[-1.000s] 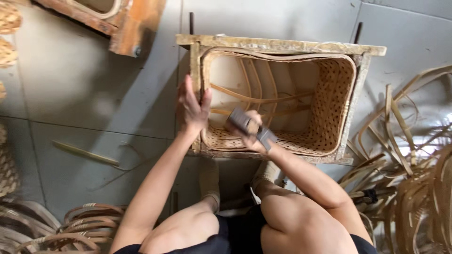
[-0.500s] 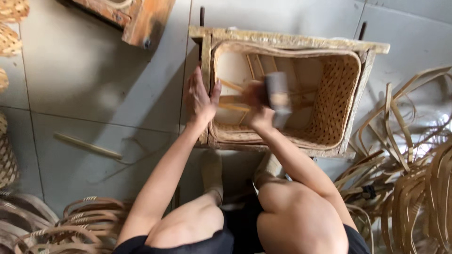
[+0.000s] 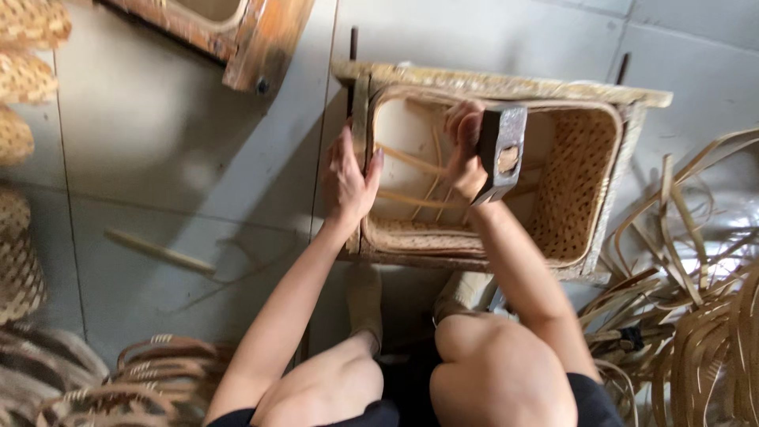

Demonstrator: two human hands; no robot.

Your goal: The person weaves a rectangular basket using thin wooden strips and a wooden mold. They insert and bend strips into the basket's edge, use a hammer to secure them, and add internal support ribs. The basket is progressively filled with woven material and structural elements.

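Leftmost, woven baskets [image 3: 17, 87] stacked along the frame edge; a thin stick [image 3: 158, 251] lying on the grey floor [image 3: 158, 158]; coils of cane [image 3: 150, 372] at lower left. None of it touching the work.

Next, left hand [image 3: 348, 182]: fingers spread and pressed flat against the left wall of the wooden frame [image 3: 506, 81], thumb hooked over the inside edge. Open, bracing, gripping nothing. Keep this palm firm on the post so the frame does not slide under a blow; keep the fingers clear of the rim where the tool comes down.

Centre, half-woven basket [image 3: 581, 186]: seated inside the frame, lying on its side with the mouth facing up toward the camera, woven mesh on the right wall, loose cane ribs crossing the open left part.

Then, right hand [image 3: 466, 154]: closed around the handle of a hammer [image 3: 500, 154], the dark metal head raised above the basket's upper rim, apart from the cane. Strike short and square, with the flat face meeting the rim rather than an edge, so as not to split the strip. Aim between the ribs, not on them.

Rightmost, a heap of loose cane strips [image 3: 696, 316] on the floor, just beside the frame. Below, both bare knees close to the frame's near side.
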